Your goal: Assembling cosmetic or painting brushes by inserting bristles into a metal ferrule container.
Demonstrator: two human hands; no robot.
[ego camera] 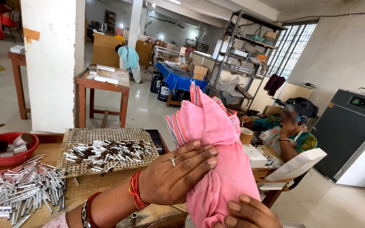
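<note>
Left hand (178, 173) clasps pink cloth (220, 156); red bowl (5, 158) holds tape rolls (11, 143).

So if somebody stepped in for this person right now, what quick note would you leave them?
Left hand: fingers spread flat against the bunched pink cloth with striped edge, held up in front of the camera.
Right hand: grips the same cloth from below; only its fingers show.
On the wooden worktable: a loose pile of small silver metal tubes at the left, more tubes on a perforated metal tray, and a red plastic bowl at the far left.
Done: both hands have the cloth gathered up.
Left: the tubes lie untouched; neither hand is on them.
</note>
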